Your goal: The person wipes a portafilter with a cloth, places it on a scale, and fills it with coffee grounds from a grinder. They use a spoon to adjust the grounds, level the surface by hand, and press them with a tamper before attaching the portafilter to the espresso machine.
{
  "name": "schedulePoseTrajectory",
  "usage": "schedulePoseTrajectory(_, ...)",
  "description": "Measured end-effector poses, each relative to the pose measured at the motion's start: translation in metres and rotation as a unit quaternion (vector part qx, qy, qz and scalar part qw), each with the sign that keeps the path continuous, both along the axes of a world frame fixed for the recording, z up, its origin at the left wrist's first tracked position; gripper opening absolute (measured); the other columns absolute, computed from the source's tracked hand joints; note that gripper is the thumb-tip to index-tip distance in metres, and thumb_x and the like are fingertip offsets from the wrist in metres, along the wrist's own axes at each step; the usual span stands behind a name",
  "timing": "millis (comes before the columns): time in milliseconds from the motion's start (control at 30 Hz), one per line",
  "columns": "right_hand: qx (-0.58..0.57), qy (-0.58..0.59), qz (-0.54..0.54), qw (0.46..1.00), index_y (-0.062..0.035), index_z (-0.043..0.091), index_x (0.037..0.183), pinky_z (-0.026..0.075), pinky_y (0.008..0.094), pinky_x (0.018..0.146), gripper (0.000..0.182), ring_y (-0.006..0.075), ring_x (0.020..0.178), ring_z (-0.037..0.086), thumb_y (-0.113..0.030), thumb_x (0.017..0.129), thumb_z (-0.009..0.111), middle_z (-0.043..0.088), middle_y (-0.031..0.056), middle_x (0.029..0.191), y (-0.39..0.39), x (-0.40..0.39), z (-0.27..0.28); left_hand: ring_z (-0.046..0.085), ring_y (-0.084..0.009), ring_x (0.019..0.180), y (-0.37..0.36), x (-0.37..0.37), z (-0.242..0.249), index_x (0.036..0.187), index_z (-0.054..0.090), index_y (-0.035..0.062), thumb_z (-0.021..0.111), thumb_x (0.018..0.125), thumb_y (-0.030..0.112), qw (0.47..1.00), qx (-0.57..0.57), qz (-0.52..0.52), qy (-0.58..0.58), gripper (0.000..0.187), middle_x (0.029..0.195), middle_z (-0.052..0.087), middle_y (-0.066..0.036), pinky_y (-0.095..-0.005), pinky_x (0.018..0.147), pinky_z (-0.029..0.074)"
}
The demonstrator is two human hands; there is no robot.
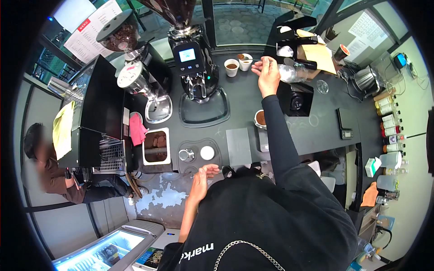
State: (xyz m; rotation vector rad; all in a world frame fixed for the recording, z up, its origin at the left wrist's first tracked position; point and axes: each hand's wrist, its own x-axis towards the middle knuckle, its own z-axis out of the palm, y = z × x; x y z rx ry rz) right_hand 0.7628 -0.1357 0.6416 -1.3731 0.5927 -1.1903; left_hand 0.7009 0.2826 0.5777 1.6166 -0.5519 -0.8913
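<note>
My right hand (267, 76) pinches a spoon (253, 60) by its handle, and the bowl carries brown coffee grounds. That bowl overlaps the rim of a white paper cup (245, 66). Just left of it stands another white paper cup (232, 71) with brown contents. Below my right forearm is a small container of brown grounds (260, 118), partly hidden by the sleeve. Low at the counter's front edge, my left hand (201, 180) is empty with its fingers apart. Nearest to it are a round white item (207, 153) and a metal tamper (186, 155) on a dark mat.
A coffee grinder (193, 67) with a lit screen stands behind the mat, a second grinder (143, 81) to its left. The espresso machine (90, 113) and knock box (157, 145) are at left. A scale (345, 124) and bottles (392, 122) stand right. A person (54, 167) sits far left.
</note>
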Motion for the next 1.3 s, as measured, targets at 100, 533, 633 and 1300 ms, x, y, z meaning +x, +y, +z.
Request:
schedulePoseTrajectory(100,-0.008,0.045,-0.030,0.999,0.0039,0.060,0.109,0.063,0.0318,0.065,0.026,0.0186,0.074,0.073,-0.021,0.108,0.052,0.070,0.0122,0.084,-0.016,0.031,-0.027,0.067,-0.0252,0.106,0.013,0.000,-0.002,0.123,0.063,-0.0034,0.011,0.107,0.062,1.000,0.008,0.027,-0.005,0.085,0.111,0.071,-0.016,-0.0387,0.094,0.052)
schedulePoseTrajectory(533,-0.399,0.357,0.000,0.844,-0.0165,0.064,0.117,0.054,0.0535,0.080,0.027,0.0422,0.101,0.066,-0.035,0.103,0.051,0.069,0.0152,0.113,-0.038,0.058,0.014,0.067,-0.0267,0.106,0.040,-0.002,-0.002,0.124,0.063,-0.0025,0.007,0.107,0.063,0.996,0.012,0.091,-0.005,0.087,0.112,0.070,-0.017,-0.0396,0.094,0.052)
schedulePoseTrajectory(633,-0.325,0.180,0.018,0.928,-0.0041,0.067,0.113,0.056,0.0275,0.062,0.022,0.0139,0.070,0.072,-0.022,0.104,0.059,0.074,0.0091,0.090,-0.029,0.017,0.088,0.066,-0.0260,0.107,0.034,-0.002,-0.006,0.124,0.063,-0.0019,0.008,0.106,0.065,0.997,0.011,0.071,0.003,0.088,0.111,0.070,-0.016,-0.0401,0.095,0.051)
schedulePoseTrajectory(1300,-0.037,0.242,-0.039,0.969,0.0009,0.064,0.106,0.058,0.0277,0.059,0.024,0.0129,0.067,0.070,-0.021,0.107,0.053,0.067,0.0071,0.078,0.065,-0.230,-0.007,0.066,-0.0238,0.104,-0.033,-0.006,0.006,0.121,0.064,-0.0021,0.011,0.106,0.064,0.996,0.004,-0.091,-0.019,0.087,0.110,0.069,-0.014,-0.0373,0.094,0.050)
